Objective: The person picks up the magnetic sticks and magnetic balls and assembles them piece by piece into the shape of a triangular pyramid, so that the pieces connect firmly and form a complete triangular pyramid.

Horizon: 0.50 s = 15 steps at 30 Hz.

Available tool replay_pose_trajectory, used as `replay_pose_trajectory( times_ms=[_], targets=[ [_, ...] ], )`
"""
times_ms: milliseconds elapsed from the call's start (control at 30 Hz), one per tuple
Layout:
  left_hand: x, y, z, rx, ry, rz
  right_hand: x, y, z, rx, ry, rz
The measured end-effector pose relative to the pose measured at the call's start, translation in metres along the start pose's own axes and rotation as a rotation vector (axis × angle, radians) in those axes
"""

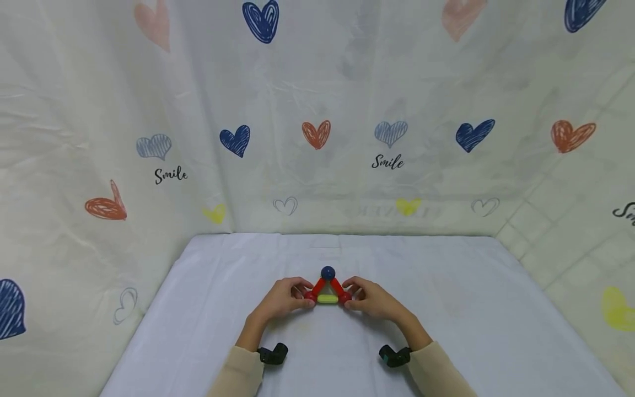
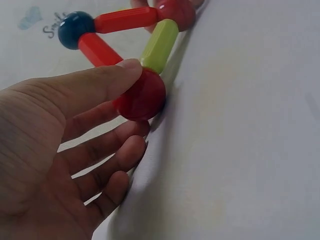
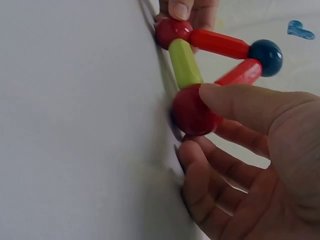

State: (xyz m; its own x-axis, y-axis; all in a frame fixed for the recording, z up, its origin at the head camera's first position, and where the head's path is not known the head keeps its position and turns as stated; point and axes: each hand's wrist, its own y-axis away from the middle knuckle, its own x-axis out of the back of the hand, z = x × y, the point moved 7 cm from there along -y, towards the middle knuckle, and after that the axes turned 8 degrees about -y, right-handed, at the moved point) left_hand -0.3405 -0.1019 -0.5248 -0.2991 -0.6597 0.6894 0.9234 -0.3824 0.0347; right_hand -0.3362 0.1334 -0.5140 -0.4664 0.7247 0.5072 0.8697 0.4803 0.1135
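Observation:
A triangle of toy building rods and balls stands upright on the white cloth, between both hands. A dark blue ball [image 1: 328, 273] forms its top, joined by two red rods [image 1: 319, 286] to a red ball at each lower corner. Along the bottom runs a yellow-green rod [image 1: 327, 299]. My left hand [image 1: 285, 298] pinches the left red ball [image 2: 144, 95] between thumb and fingers, the other fingers loosely bent near the cloth. On the opposite side, my right hand [image 1: 374, 299] holds the right red ball [image 3: 196, 110] the same way, its thumb over the ball's upper side.
The table [image 1: 198, 309] is covered in a white cloth with slight creases. Behind and beside it hangs a pale curtain [image 1: 317, 182] printed with hearts and the word Smile. A black wrist camera [image 1: 273, 354] sits on the left wrist, another camera [image 1: 394, 356] on the right.

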Motion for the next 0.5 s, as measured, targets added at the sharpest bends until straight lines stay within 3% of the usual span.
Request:
replay_pose_trajectory(
  times_ms=[267,367,500],
  targets=[
    [0.016,0.006,0.003,-0.002,-0.01,-0.064,0.028,0.007,0.004,0.0,-0.071,-0.02],
    [0.032,0.012,0.002,0.034,-0.032,-0.02,0.044,0.012,0.005,0.001,-0.058,0.018],
    [0.059,0.018,0.001,0.081,-0.094,0.109,0.064,0.02,0.01,0.0,-0.048,0.063]
  ],
)
